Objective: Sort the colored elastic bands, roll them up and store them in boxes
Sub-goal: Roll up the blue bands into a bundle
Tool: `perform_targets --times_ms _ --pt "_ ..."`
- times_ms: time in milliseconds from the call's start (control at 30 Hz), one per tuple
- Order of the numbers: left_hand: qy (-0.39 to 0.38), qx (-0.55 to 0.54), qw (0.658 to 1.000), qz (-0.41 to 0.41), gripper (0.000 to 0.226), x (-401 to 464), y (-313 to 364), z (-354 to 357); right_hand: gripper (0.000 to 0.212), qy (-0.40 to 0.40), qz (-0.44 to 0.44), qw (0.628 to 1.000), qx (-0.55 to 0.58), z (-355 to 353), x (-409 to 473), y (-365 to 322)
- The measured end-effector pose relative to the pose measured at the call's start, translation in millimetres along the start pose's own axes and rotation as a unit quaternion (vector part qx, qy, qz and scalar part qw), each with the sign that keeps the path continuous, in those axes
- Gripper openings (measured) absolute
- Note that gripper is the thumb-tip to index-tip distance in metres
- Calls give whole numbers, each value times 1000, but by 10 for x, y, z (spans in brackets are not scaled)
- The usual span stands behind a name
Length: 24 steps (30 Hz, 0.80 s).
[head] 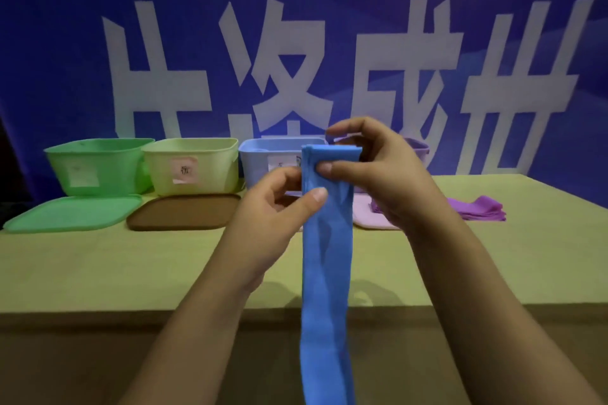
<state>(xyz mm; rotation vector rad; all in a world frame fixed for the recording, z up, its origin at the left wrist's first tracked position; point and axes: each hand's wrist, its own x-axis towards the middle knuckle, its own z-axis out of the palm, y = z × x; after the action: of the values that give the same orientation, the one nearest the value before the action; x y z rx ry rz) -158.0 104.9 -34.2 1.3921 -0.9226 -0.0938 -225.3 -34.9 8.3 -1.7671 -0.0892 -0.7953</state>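
A long blue elastic band (327, 273) hangs in front of me from chest height past the bottom of the view. Its top end is folded over into a short flat roll. My right hand (371, 171) grips that folded top, thumb on the near side and fingers curled over the back. My left hand (279, 207) pinches the band just below the fold, thumb pressed on its front. Behind my hands stands the blue box (256, 158), partly hidden. A purple band (480, 207) lies bunched on the table at the right.
Along the back of the wooden table (98, 266) stand a green box (95, 164), a yellow-green box (194, 164) and a purple box (418, 148), mostly hidden. A green lid (72, 212), a brown lid (184, 212) and a pink lid (368, 217) lie before them.
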Motion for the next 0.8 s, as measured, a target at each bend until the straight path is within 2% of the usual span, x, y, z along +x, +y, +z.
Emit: perform_targets --times_ms 100,333,500,667,800 --pt "26 3 999 19 24 -242 -65 -39 37 -36 4 999 -21 118 -314 143" --pt "10 22 1000 15 20 -463 -141 -179 32 -58 -23 998 -26 253 -608 287" --pt "36 -28 999 8 17 -438 -167 -157 22 -19 -49 998 33 234 -639 384" --pt "50 -46 998 18 16 -412 -180 -130 11 52 -182 977 -93 269 -655 491" --pt "25 -102 995 -2 8 -391 -213 -165 14 64 -192 977 -73 283 -652 575"
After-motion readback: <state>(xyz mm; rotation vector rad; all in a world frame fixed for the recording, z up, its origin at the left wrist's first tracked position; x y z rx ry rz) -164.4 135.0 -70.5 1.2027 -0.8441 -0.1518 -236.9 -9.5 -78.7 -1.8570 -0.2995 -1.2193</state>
